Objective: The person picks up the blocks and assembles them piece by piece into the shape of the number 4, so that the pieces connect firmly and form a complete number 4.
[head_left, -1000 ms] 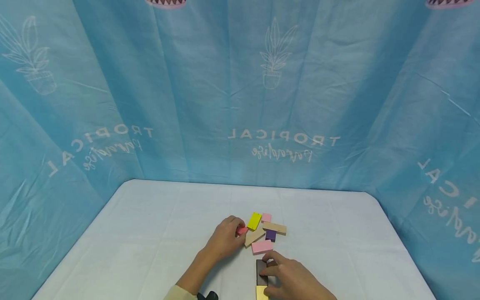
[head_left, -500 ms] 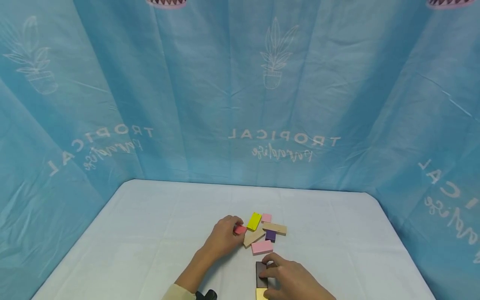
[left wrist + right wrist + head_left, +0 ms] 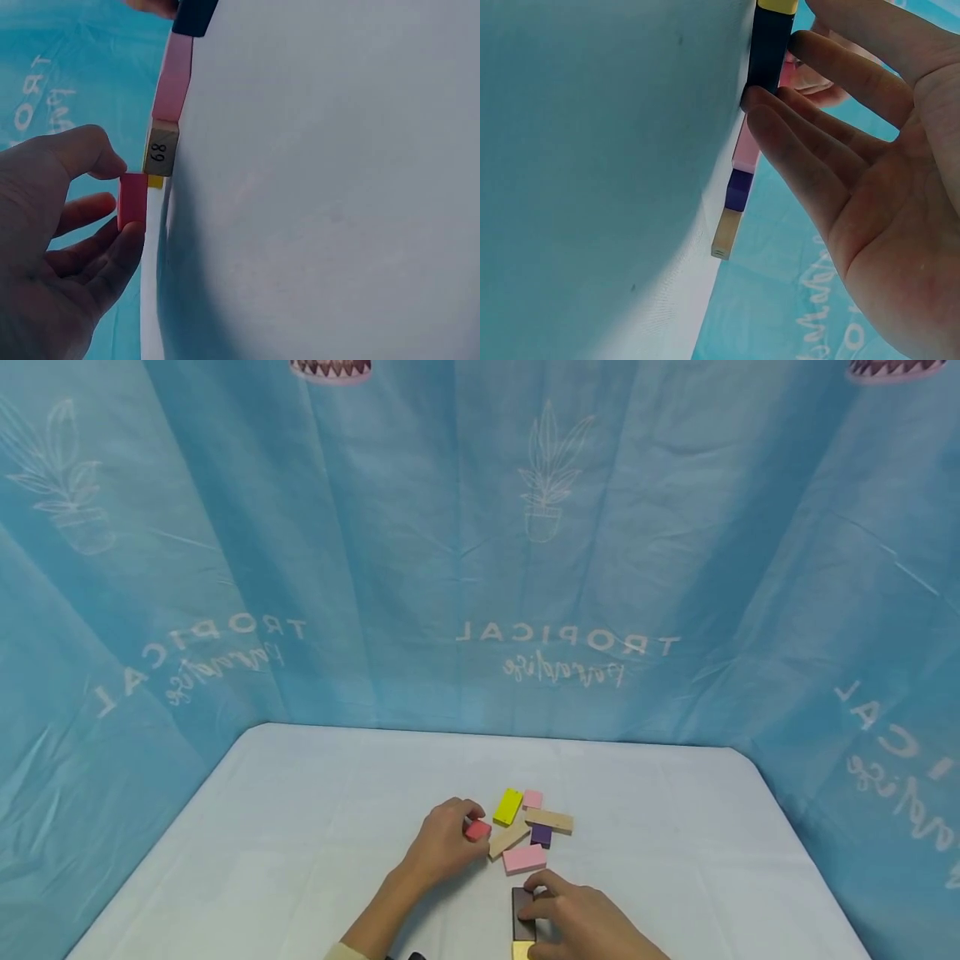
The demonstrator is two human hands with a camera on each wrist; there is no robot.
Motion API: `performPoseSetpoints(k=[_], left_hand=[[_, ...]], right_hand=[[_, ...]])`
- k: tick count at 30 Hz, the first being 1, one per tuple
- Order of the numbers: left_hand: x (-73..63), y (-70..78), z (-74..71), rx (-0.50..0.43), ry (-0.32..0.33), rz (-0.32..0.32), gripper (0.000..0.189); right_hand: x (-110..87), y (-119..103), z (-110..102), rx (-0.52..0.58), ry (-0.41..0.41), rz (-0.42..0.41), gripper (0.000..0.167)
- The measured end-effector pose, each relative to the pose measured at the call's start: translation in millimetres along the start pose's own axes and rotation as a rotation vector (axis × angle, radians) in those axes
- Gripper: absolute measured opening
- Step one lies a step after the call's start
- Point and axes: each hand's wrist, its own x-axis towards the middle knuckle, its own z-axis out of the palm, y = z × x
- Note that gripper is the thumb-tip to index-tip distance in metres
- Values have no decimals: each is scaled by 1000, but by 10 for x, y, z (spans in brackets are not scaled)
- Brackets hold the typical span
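My left hand [image 3: 444, 843] pinches a small red block [image 3: 477, 831] between thumb and fingers, at the left side of a loose group of blocks. In the left wrist view the red block [image 3: 133, 202] shows end-on, held beside a wooden block [image 3: 161, 148] marked 68. My right hand [image 3: 581, 918] rests its fingertips on a dark block [image 3: 523, 910], its fingers fairly straight. The thumb lies by a yellow block [image 3: 522, 951] set end to end with the dark one. In the right wrist view, fingertips touch the dark block's [image 3: 770, 49] side and end.
Beyond the dark block lie a pink block [image 3: 524, 859], a purple block [image 3: 541, 835], two wooden blocks, a bright yellow block [image 3: 507, 807] and a small pink block [image 3: 532, 799]. A white-covered table [image 3: 300, 827] bears them. Blue curtains [image 3: 420, 568] surround it.
The left hand has drawn the red block slightly left and nearer, away from the bright yellow block. The dark and pale yellow blocks have slid a little nearer under the right hand.
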Motion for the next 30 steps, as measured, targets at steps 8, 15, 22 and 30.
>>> performPoseSetpoints(k=[8, 15, 22, 30], left_hand=[[-97, 33, -53, 36, 19, 11, 32], [-217, 58, -113, 46, -1, 32, 27], [-295, 166, -113, 3, -66, 73, 23], [-354, 302, -46, -35, -164, 91, 23]], right_hand=[[10, -7, 4, -17, 2, 2, 34], [19, -15, 14, -45, 1, -11, 36], [11, -22, 15, -70, 9, -15, 37], [2, -30, -3, -71, 4, -27, 36]])
